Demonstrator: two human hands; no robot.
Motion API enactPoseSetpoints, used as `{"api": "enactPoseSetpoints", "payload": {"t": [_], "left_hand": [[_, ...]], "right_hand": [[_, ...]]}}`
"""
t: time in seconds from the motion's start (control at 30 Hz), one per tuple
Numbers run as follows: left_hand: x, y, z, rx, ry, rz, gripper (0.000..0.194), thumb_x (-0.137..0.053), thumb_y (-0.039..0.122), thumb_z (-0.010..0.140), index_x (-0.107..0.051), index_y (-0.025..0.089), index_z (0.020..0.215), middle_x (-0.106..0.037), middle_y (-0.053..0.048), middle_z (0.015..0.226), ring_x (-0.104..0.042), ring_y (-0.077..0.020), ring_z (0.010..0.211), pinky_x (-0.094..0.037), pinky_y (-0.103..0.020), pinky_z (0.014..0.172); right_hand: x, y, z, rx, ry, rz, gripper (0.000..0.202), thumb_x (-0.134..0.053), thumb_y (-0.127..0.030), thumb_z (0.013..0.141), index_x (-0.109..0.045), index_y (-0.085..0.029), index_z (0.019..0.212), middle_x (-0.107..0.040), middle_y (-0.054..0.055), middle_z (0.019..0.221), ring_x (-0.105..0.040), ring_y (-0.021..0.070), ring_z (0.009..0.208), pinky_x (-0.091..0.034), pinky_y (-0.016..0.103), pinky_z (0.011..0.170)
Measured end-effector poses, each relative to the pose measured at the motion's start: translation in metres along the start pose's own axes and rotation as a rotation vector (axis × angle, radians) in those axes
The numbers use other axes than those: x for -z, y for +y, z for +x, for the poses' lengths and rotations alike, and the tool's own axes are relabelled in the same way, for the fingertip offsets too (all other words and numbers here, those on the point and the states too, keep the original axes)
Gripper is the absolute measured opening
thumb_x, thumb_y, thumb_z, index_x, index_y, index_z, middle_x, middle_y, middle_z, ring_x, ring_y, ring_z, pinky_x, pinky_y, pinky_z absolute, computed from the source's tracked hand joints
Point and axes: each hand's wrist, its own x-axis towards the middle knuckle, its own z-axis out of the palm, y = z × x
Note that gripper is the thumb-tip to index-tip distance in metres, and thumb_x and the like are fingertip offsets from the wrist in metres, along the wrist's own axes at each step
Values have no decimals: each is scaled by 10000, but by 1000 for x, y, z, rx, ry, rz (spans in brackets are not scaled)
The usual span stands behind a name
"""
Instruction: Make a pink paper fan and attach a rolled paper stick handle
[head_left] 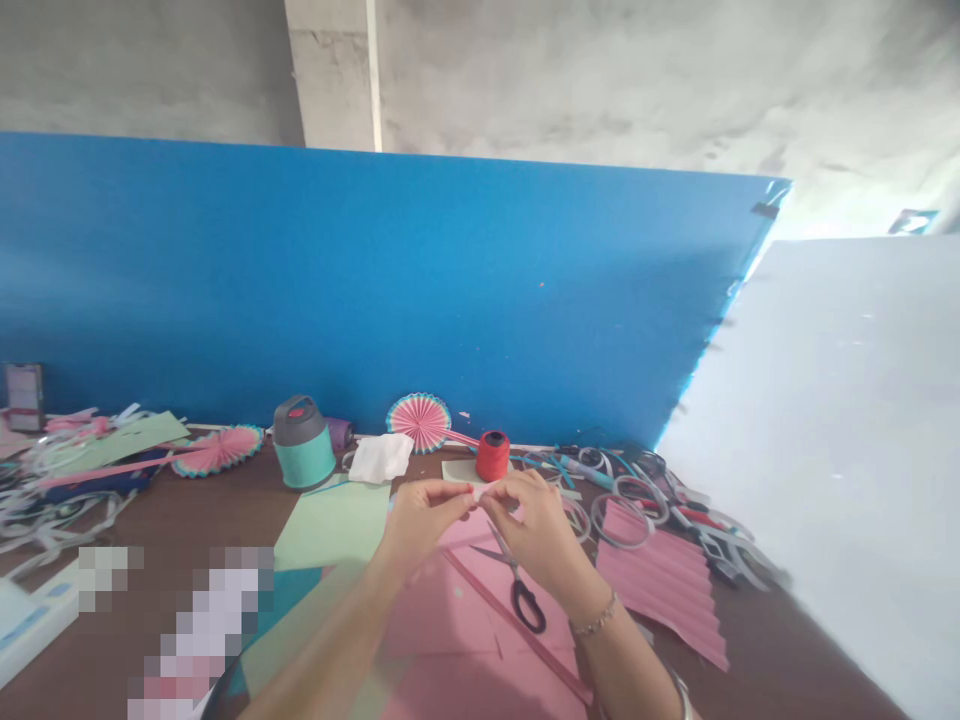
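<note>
My left hand (426, 518) and my right hand (537, 522) meet above the pink paper (435, 625), fingertips pinched close together. Whatever lies between them is too small to make out; a hint of red shows at the left fingertips. Just behind them stands a spool of red thread (492, 458). Below my right hand, black-handled scissors (528, 608) lie with their blades parted on the pink paper. A narrow folded pink paper strip (517, 632) runs diagonally beside the scissors.
A pleated pink sheet (660, 590) lies at right, near coiled white strips (630, 515). Behind are a pink paper fan (420, 422), a white tissue (381, 458) and a teal flask (303, 450). Another fan (221, 450) and tangled paper scraps lie left. A blue partition (375, 290) closes off the back.
</note>
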Motion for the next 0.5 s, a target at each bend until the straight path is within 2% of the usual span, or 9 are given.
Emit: {"api": "enactPoseSetpoints", "payload": {"t": [0.2, 0.5], "left_hand": [[-3, 1, -2, -16, 26, 58, 218, -668, 316, 644, -744, 151, 764, -732, -58, 714, -654, -207, 725, -505, -307, 725], [-4, 6, -5, 6, 40, 95, 215, -642, 295, 643, -746, 149, 762, -716, -52, 700, -641, -207, 726, -488, -304, 719]], "right_hand": [[1, -8, -4, 80, 104, -78, 138, -548, -192, 824, -635, -216, 721, -652, 8, 769, -544, 176, 816, -260, 339, 815], [1, -11, -3, 95, 77, -61, 144, -557, -173, 803, -622, -210, 680, -648, -1, 730, -557, 166, 791, -278, 331, 819]]}}
